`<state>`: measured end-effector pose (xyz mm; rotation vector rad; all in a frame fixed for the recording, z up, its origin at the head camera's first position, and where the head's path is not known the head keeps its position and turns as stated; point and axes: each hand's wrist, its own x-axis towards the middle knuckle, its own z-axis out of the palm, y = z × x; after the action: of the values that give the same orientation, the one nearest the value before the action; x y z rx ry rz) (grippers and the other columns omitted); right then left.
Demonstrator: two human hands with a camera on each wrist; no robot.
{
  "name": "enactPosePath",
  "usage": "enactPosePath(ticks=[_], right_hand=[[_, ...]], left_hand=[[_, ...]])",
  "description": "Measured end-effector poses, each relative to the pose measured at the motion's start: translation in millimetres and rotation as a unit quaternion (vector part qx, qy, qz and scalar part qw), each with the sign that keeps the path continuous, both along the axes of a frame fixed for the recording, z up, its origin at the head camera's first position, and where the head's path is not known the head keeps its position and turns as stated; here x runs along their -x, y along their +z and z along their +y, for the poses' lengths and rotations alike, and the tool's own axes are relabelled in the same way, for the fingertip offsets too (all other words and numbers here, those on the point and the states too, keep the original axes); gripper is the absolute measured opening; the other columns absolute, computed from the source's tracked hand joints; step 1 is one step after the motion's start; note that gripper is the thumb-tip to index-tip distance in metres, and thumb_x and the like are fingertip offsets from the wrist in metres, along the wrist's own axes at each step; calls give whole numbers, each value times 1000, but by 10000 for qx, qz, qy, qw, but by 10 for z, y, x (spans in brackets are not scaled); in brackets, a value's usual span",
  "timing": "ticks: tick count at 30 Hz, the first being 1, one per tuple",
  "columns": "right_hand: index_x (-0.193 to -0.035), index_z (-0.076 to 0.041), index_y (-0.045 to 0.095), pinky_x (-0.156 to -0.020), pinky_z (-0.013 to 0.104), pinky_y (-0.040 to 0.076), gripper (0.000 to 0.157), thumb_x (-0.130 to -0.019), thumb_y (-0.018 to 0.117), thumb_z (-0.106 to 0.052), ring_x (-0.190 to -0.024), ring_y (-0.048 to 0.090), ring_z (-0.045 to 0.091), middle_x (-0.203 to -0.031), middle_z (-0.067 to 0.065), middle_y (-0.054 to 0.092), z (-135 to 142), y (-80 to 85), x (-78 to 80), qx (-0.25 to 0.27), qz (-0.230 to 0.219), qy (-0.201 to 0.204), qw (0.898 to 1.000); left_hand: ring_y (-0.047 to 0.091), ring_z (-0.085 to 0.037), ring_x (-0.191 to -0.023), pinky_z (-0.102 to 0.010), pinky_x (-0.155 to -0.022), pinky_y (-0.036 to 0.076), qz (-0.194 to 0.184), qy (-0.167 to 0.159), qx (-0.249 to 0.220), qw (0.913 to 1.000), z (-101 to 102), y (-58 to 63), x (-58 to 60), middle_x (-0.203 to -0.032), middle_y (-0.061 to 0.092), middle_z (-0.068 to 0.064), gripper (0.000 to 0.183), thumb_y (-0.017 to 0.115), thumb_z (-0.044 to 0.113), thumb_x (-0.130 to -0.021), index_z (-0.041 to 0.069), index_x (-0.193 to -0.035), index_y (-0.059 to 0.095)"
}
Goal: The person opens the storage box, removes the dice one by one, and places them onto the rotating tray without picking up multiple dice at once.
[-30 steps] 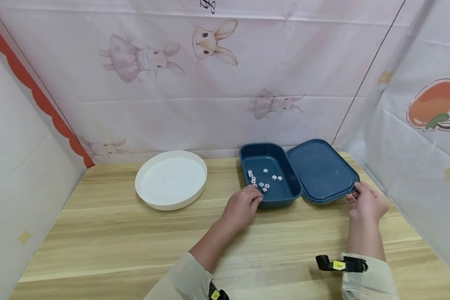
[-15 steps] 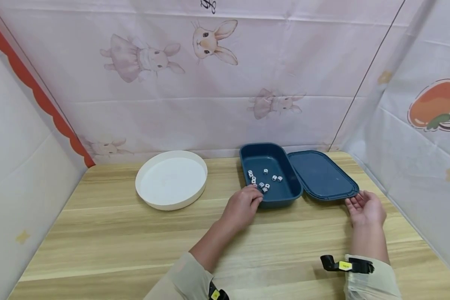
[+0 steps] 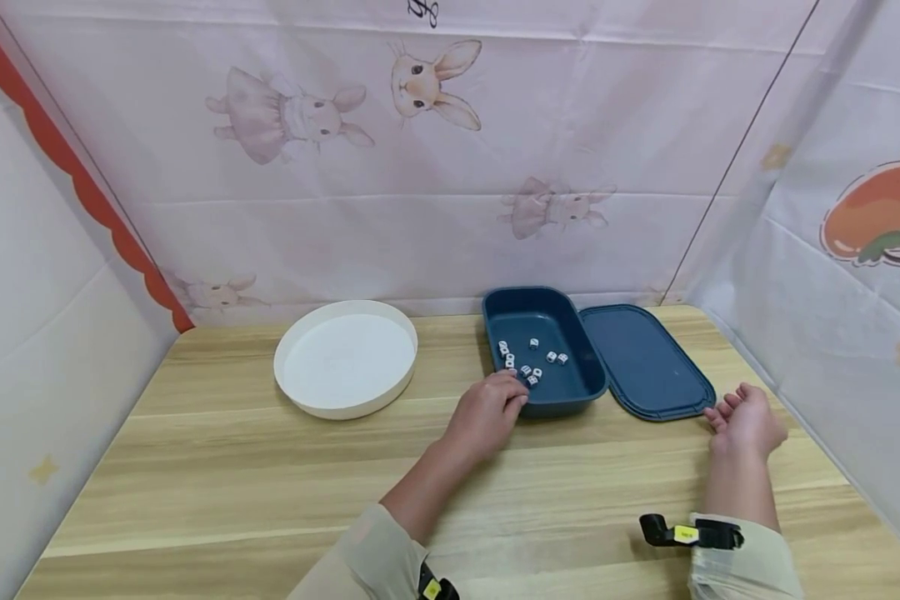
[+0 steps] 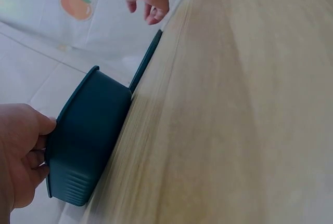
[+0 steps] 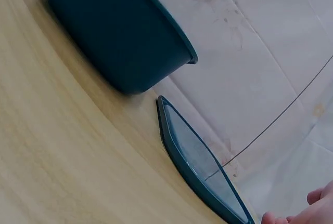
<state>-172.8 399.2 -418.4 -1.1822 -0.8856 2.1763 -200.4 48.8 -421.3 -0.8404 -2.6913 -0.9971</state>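
A deep blue rectangular plastic container (image 3: 567, 387) stands on the table, with several white dice (image 3: 534, 343) loose on its floor. My left hand (image 3: 483, 417) grips the rim at its near left corner, and the left wrist view shows the thumb and curled fingers (image 4: 37, 159) on that rim. To the container's right lies the flat blue lid (image 3: 648, 362), resting on the tabletop. Just off the lid's near right corner is my right hand (image 3: 750, 425), fingers loosely bent and holding nothing. In the right wrist view only part of that hand shows, by the lid's end.
A shallow round white dish (image 3: 345, 362) sits left of the container. The wooden table (image 3: 270, 492) meets printed fabric walls (image 3: 360, 167) at the back and both sides. The container and lid stand close to the back wall.
My right hand first held the lid tilted up by its near right corner, then lowered it flat and let go. The left hand has stayed on the container's rim.
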Motion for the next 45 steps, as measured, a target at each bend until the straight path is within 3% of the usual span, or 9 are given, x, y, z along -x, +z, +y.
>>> enactPosePath(ticks=[5, 10, 14, 21, 25, 29, 35, 40, 45], right_hand=[[-103, -12, 56, -45, 28, 55, 16, -92, 67, -14, -53, 53, 14, -71, 1, 62, -102, 65, 15, -249, 427, 269, 9984], [-98, -4, 61, -48, 28, 57, 13, -89, 70, -10, -57, 58, 15, -69, 4, 63, -290, 184, 66, -579, 976, 835, 9900], [-89, -4, 67, -52, 26, 59, 7, -90, 71, -10, -61, 61, 14, -71, 3, 66, -495, 256, 112, -1010, 1195, 1461, 9768], [-91, -17, 72, -67, 19, 60, 8, -93, 69, -24, -76, 63, 8, -82, -7, 70, -848, 285, 157, -2386, 678, 2620, 9326], [-95, -19, 72, -68, 17, 60, 9, -94, 68, -26, -78, 64, 6, -83, -10, 71, -1010, 282, 189, -2868, 466, 2876, 9126], [-106, -12, 71, -70, 15, 59, 19, -94, 68, -26, -80, 65, 6, -82, -11, 71, -1134, 291, 209, -3311, 377, 3046, 8923], [-118, -3, 68, -74, 15, 58, 35, -94, 67, -29, -84, 65, 8, -85, -14, 69, -1240, 310, 223, -4193, 169, 3132, 8519], [-122, -3, 67, -77, 14, 58, 42, -95, 64, -35, -90, 65, 10, -96, -9, 69, -1271, 296, 242, -4458, 48, 3352, 8300], [-125, -6, 66, -82, 16, 57, 47, -96, 61, -42, -97, 64, 14, -113, 4, 68, -1287, 281, 229, -4661, -197, 3495, 8125]], left_hand=[[49, -14, -136, -36, -114, 43, -587, -122, -153, 9981, -80, 24, -17, -128, 67, -2, 27, 61, 25, -99, 10, -119, 71], [43, -20, -141, -43, -116, 39, -1245, -25, -379, 9915, -270, 118, -40, -149, 49, -5, 41, 57, 33, -100, 20, -139, 56], [43, -24, -140, -45, -116, 39, -1216, 169, -406, 9916, -498, 203, -41, -149, 49, -6, 44, 58, 34, -100, 21, -142, 53], [50, -28, -134, -45, -116, 38, -499, 468, -391, 9969, -992, 220, -44, -139, 59, -8, 41, 62, 26, -97, 9, -134, 59], [49, -31, -135, -49, -119, 32, -211, 563, -213, 9980, -1313, 215, -52, -138, 59, -13, 41, 65, 25, -96, 5, -131, 61], [54, -33, -129, -54, -119, 30, -52, 691, -206, 9974, -1672, 218, -36, -130, 64, -15, 36, 68, 20, -93, 1, -124, 65], [56, -35, -126, -55, -117, 32, -360, 1221, 15, 9919, -2241, 203, -5, -126, 65, -15, 34, 65, 23, -96, 1, -122, 66], [63, -33, -114, -55, -100, 50, -842, 1430, 367, 9855, -2599, 144, -23, -123, 67, -14, 31, 67, 30, -94, 7, -115, 70], [62, -33, -114, -56, -99, 50, -963, 1372, 503, 9846, -2762, 108, 12, -115, 70, -12, 23, 70, 27, -92, 10, -107, 74]])
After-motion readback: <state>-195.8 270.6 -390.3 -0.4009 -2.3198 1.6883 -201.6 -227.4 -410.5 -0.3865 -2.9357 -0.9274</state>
